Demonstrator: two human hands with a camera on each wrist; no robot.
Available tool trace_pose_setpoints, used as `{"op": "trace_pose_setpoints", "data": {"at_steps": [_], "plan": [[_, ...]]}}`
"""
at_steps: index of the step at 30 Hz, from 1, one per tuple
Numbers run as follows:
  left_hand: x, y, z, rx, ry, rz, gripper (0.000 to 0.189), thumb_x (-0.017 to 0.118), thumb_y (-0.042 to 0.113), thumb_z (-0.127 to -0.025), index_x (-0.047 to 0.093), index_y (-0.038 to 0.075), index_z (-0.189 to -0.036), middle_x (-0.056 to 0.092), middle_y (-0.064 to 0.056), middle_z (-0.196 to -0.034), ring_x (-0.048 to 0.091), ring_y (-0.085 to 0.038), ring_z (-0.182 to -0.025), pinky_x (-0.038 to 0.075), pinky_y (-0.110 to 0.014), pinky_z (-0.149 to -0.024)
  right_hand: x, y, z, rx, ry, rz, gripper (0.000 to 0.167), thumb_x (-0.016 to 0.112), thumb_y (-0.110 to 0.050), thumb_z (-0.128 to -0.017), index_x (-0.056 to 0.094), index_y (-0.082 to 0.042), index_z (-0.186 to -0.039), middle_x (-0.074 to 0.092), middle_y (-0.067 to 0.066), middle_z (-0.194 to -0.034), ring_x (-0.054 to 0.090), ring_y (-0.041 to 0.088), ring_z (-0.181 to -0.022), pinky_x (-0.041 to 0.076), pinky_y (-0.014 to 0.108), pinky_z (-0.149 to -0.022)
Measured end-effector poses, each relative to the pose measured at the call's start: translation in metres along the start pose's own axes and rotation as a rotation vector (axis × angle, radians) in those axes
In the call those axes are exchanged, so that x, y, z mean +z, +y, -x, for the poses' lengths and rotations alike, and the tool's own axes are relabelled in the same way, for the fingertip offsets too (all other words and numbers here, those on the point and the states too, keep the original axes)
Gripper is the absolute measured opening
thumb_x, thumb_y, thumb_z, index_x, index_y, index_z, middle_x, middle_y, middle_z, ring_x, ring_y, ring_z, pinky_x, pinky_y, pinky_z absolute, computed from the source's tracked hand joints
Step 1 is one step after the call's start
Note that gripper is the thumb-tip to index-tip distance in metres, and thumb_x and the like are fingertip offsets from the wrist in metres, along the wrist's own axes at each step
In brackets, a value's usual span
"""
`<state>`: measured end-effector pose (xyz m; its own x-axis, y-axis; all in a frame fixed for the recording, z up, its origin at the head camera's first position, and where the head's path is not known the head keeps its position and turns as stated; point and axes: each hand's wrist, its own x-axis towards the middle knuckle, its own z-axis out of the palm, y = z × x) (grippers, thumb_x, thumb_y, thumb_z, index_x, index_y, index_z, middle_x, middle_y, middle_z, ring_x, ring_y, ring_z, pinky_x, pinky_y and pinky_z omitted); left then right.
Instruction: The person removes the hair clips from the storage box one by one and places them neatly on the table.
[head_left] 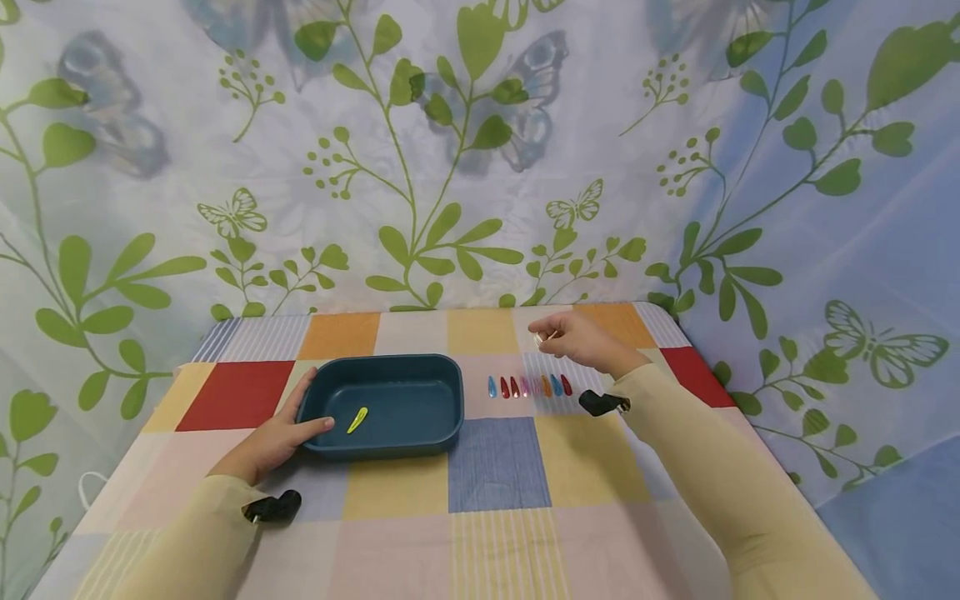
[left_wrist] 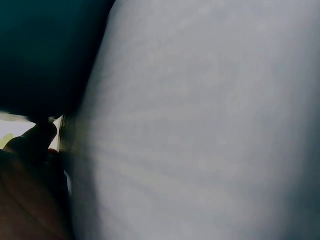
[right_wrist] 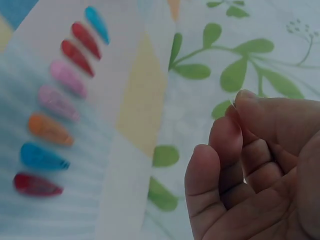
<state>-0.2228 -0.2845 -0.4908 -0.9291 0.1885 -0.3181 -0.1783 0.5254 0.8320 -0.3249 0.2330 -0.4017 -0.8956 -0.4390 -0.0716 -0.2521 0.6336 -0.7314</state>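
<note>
My left hand [head_left: 276, 437] holds the near left corner of a dark teal tray [head_left: 390, 452], thumb over the rim and fingers along the outer wall. Inside the tray lies one yellow-green snap hair clip [head_left: 357, 420]. Above the table's far right part, my right hand [head_left: 581, 340] pinches a thin pale hair clip [right_wrist: 232, 103] between thumb and forefinger; the fingers hide most of it. Below that hand, several snap hair clips [right_wrist: 50, 128] in red, blue, pink and orange lie side by side in a row. The left wrist view shows mostly cloth and the tray's dark side [left_wrist: 50, 55].
A patchwork cloth [head_left: 501, 550] covers the table. Behind it hangs a pale curtain [head_left: 457, 192] with green leaves and butterflies, close to the far edge. At the left edge, a white loop [head_left: 88, 487] sticks out.
</note>
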Motion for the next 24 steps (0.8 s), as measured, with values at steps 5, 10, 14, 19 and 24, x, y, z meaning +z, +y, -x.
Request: {"op": "trace_pose_setpoints", "data": {"at_steps": [5, 10, 14, 19, 24], "plan": [[0.0, 0.0, 0.0, -0.004, 0.0, -0.007, 0.111, 0.069, 0.048, -0.098, -0.021, 0.045, -0.164, -0.013, -0.023, -0.175, 0.001, -0.058, -0.155, 0.036, -0.074, -0.117, -0.006, 0.02, 0.01, 0.032, 0.017, 0.0, 0.045, 0.066, -0.012, -0.102, 0.062, -0.005, -0.146, 0.066, 0.015, -0.118, 0.061, 0.025, -0.097, 0.055, 0.038, -0.087], [0.0, 0.0, 0.0, -0.009, -0.003, -0.012, 0.111, 0.068, 0.049, -0.098, -0.021, 0.045, -0.164, -0.014, -0.024, -0.175, 0.001, -0.058, -0.155, 0.036, -0.075, -0.116, -0.007, 0.039, 0.019, 0.081, 0.047, 0.0, 0.043, 0.067, -0.013, -0.102, 0.064, -0.004, -0.144, 0.066, 0.013, -0.115, 0.064, 0.026, -0.097, 0.057, 0.043, -0.089], [0.0, -0.001, 0.0, -0.002, -0.003, -0.003, 0.111, 0.068, 0.048, -0.099, -0.021, 0.045, -0.164, -0.014, -0.023, -0.175, 0.0, -0.058, -0.155, 0.034, -0.075, -0.117, -0.004, 0.052, 0.023, 0.129, 0.053, -0.002, 0.043, 0.068, -0.014, -0.101, 0.064, -0.002, -0.143, 0.067, 0.013, -0.113, 0.065, 0.029, -0.099, 0.058, 0.044, -0.09], [0.0, -0.001, 0.0, 0.002, -0.004, 0.009, 0.11, 0.068, 0.047, -0.099, -0.021, 0.046, -0.163, -0.014, -0.023, -0.175, 0.0, -0.058, -0.155, 0.033, -0.075, -0.118, 0.0, 0.064, 0.028, 0.176, 0.063, 0.032, 0.041, 0.067, -0.012, -0.101, 0.065, -0.001, -0.14, 0.067, 0.01, -0.109, 0.064, 0.024, -0.094, 0.057, 0.035, -0.083], [0.0, 0.001, 0.001, 0.001, -0.009, 0.02, 0.11, 0.068, 0.045, -0.099, -0.021, 0.045, -0.163, -0.015, -0.023, -0.175, 0.0, -0.058, -0.155, 0.036, -0.074, -0.117, 0.004, 0.072, 0.032, 0.2, 0.057, 0.049, 0.038, 0.067, -0.01, -0.101, 0.067, 0.002, -0.137, 0.066, 0.009, -0.102, 0.059, 0.021, -0.086, 0.053, 0.03, -0.075]]}}
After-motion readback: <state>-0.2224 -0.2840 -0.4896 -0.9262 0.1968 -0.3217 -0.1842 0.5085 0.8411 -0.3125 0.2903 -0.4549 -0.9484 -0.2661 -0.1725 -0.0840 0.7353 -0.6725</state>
